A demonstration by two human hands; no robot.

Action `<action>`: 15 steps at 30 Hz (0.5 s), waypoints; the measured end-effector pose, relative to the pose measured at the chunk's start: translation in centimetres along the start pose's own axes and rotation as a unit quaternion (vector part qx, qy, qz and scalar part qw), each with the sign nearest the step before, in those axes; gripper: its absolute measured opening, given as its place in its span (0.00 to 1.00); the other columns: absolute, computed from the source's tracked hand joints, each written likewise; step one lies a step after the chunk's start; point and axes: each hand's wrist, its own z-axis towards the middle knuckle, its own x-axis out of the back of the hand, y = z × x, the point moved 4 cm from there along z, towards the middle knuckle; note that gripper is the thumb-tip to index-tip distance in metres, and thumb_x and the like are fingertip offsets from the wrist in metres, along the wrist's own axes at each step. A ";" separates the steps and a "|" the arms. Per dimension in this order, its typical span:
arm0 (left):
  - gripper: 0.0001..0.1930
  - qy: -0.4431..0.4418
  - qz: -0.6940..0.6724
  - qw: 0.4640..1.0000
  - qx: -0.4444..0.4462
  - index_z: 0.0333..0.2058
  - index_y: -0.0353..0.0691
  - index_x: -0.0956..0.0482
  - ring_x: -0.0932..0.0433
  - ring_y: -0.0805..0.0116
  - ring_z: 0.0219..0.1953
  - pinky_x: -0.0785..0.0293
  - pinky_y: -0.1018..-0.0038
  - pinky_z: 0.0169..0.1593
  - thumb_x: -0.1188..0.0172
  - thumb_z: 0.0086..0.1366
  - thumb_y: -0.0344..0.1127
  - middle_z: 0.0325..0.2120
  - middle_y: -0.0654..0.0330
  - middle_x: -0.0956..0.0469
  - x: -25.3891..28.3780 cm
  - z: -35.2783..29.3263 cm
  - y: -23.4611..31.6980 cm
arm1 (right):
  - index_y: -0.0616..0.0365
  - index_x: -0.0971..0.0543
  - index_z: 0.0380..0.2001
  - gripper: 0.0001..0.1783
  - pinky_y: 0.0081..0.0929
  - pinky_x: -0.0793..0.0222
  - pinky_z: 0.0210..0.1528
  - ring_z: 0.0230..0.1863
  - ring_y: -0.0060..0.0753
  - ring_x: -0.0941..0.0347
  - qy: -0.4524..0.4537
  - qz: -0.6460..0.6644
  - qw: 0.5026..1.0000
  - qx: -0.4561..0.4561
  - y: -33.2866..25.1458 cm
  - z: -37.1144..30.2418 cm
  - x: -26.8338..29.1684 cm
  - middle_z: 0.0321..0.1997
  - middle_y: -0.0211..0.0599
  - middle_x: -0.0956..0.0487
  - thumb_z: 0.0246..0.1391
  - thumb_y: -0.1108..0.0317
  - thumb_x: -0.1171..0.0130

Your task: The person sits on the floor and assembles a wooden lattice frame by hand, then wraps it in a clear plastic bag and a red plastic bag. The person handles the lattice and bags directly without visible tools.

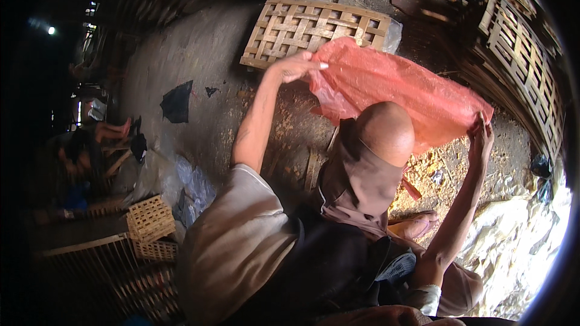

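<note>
A thin red plastic sheet [417, 87], creased and slightly see-through, is stretched out in front of me. My left hand [296, 66] is closed on its upper left edge, beside a woven bamboo panel [314, 30] lying on the floor. At the far right end of the sheet, my right hand [481, 133] pinches a corner between thumb and fingers. Below the sheet my bent bare knee [386, 130] rises in the middle and hides part of its lower edge.
Yellowish crumbs [438, 175] are scattered over the dark floor near my foot [420, 224]. Stacked woven panels [525, 72] lean at the right. A pale crumpled sheet [513, 253] spreads lower right. Small bamboo panels [151, 220] lie at left, near another person's legs [113, 131].
</note>
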 end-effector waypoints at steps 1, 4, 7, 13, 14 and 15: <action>0.32 -0.017 -0.077 0.997 -0.026 0.62 0.31 0.30 0.21 0.70 0.53 0.18 0.72 0.54 0.28 0.67 0.41 0.57 0.55 0.23 0.1 -0.1 1.2 | 0.51 0.18 0.48 0.12 0.16 0.36 0.33 0.31 0.10 0.35 -0.002 -0.004 1.000 0.009 -0.9 0.7 -0.5 0.32 0.15 0.27 0.71 0.56 0.38; 0.28 0.038 -0.130 0.980 -0.148 0.61 0.33 0.27 0.21 0.67 0.54 0.19 0.68 0.57 0.31 0.69 0.40 0.56 0.55 0.21 4.6 0.8 3.8 | 0.53 0.19 0.49 0.13 0.19 0.31 0.43 0.38 0.12 0.33 -0.058 0.074 0.994 0.056 -3.4 4.1 -4.9 0.37 0.17 0.27 0.71 0.56 0.38; 0.22 0.179 -0.148 0.952 -0.198 0.58 0.34 0.23 0.20 0.66 0.54 0.21 0.67 0.61 0.33 0.71 0.40 0.52 0.55 0.19 9.4 -1.5 6.7 | 0.57 0.19 0.52 0.16 0.30 0.26 0.56 0.51 0.20 0.28 -0.072 0.137 0.984 0.088 -8.6 3.9 -11.8 0.49 0.26 0.25 0.71 0.57 0.39; 0.26 0.337 -0.133 0.875 -0.321 0.57 0.37 0.21 0.21 0.69 0.53 0.24 0.65 0.59 0.41 0.75 0.54 0.51 0.59 0.20 14.2 -5.1 5.4 | 0.55 0.20 0.58 0.17 0.24 0.24 0.48 0.44 0.17 0.23 -0.137 0.166 0.966 0.141 -12.6 2.8 -20.2 0.48 0.25 0.19 0.71 0.60 0.40; 0.27 0.371 -0.115 0.874 -0.292 0.55 0.36 0.20 0.20 0.70 0.50 0.21 0.68 0.54 0.40 0.74 0.56 0.48 0.60 0.19 14.4 -5.1 3.8 | 0.55 0.19 0.56 0.16 0.18 0.26 0.43 0.36 0.12 0.26 -0.110 0.123 0.977 0.134 -11.9 2.7 -21.1 0.45 0.21 0.18 0.71 0.59 0.39; 0.28 0.404 -0.098 0.871 -0.263 0.53 0.35 0.18 0.20 0.71 0.47 0.18 0.70 0.49 0.40 0.74 0.57 0.46 0.60 0.18 14.7 -4.8 2.4 | 0.55 0.19 0.56 0.17 0.16 0.28 0.42 0.39 0.11 0.26 -0.103 0.105 0.981 0.126 -11.0 2.7 -22.1 0.44 0.21 0.18 0.71 0.58 0.39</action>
